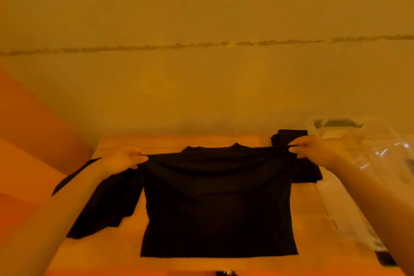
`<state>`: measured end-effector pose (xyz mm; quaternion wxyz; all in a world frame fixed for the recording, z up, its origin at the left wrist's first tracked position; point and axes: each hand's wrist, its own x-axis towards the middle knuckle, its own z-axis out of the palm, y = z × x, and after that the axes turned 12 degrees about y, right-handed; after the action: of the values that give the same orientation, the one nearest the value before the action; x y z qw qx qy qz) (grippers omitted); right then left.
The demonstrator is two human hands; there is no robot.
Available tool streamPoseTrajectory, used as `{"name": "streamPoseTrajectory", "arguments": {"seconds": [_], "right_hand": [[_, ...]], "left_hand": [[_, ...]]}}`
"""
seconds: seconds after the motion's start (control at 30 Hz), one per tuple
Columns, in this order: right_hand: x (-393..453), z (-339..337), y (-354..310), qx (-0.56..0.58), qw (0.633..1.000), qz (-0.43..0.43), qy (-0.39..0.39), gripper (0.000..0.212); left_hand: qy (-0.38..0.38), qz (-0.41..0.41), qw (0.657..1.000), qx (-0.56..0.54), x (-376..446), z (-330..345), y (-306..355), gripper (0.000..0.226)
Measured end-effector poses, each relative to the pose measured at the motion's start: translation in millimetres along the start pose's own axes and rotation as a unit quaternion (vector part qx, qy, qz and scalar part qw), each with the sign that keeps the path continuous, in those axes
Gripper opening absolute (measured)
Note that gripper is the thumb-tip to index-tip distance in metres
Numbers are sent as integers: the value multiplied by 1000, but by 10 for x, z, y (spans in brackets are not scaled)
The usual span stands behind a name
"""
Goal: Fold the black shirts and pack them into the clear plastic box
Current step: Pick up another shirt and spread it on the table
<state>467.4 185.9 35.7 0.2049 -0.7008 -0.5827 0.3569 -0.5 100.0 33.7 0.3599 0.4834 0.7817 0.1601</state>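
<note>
Shirt (218, 206) spread on table (309, 213), body flat, hem nearest the wearer, collar on the far side between the two hands. Left hand (126, 156) pinching the left shoulder seam, fingers (137, 154) clenched on cloth. Right hand (312, 149) pinching the right shoulder, fingers closed on a thin stretched edge. Shoulder line pulled taut and lifted slightly between the two grips.

Left sleeve trailing out below and outward of the left fingers, partly over the table edge. Right sleeve bunched just under the right fingers (extent unclear, black on black).

Judged step: squaring the shirt before the first fold; nothing of this one folded yet.

Risks:
- Uneven pull between the two pinches likely to skew the body and wrinkle the flat lower part.
- Dangling left sleeve liable to drag the cloth toward the edge once the left grip lets go.
- Thin pinch on the right apt to slip under more tension.

Surroundings: dark pile (289, 135) just beyond the right fingers, touching or overlapping the shoulder area (probably more shirts; cannot confirm). Box (380, 154) immediately outward of the right hand, clear and hard to trace, contents not readable. Box crowds the right side, leaving little room for laying out the right sleeve; pile blocks the far right corner. Wall beyond both hands.
</note>
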Motion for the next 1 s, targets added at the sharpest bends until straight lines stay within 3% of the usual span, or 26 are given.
{"name": "streamPoseTrajectory", "arguments": {"seconds": [0.07, 0.13, 0.2, 0.27, 0.37, 0.4, 0.5, 0.6, 0.67, 0.9, 1.0], "right_hand": [[416, 151, -3, -21, 1000, -1, 17, 16], [760, 347, -2, -82, 995, -17, 52, 13], [895, 551, -54, -160, 982, -29, 94, 29], [797, 812, -72, -189, 974, -37, 117, 38], [345, 1304, 37, -199, 974, -89, 54, 43], [196, 1460, 116, -218, 969, -117, 21, 49], [-107, 1790, 453, -280, 945, -163, -31, 57], [-274, 1850, 798, -352, 917, -189, -12, 64], [-299, 1790, 955, -356, 919, -171, -7, 69], [-328, 1762, 767, -374, 901, -218, 34, 68], [-372, 1885, 786, -378, 895, -237, -9, 68]], "left_hand": [[24, -42, 999, -2, 367, 76, -9, 6], [101, -64, 993, 16, 687, 221, -88, 19], [218, -46, 973, 65, 784, 488, -145, 31], [270, 26, 956, 111, 602, 881, -137, 34], [235, 193, 937, 172, 174, 1544, -132, 41], [201, 215, 933, 207, 62, 1724, -161, 46], [144, 192, 927, 289, -60, 2042, -418, 57], [140, 151, 932, 300, -65, 2071, -696, 64], [129, 144, 933, 305, -69, 2038, -766, 64], [156, 193, 918, 308, -54, 2054, -640, 59], [141, 209, 907, 336, -35, 2088, -719, 59]]}}
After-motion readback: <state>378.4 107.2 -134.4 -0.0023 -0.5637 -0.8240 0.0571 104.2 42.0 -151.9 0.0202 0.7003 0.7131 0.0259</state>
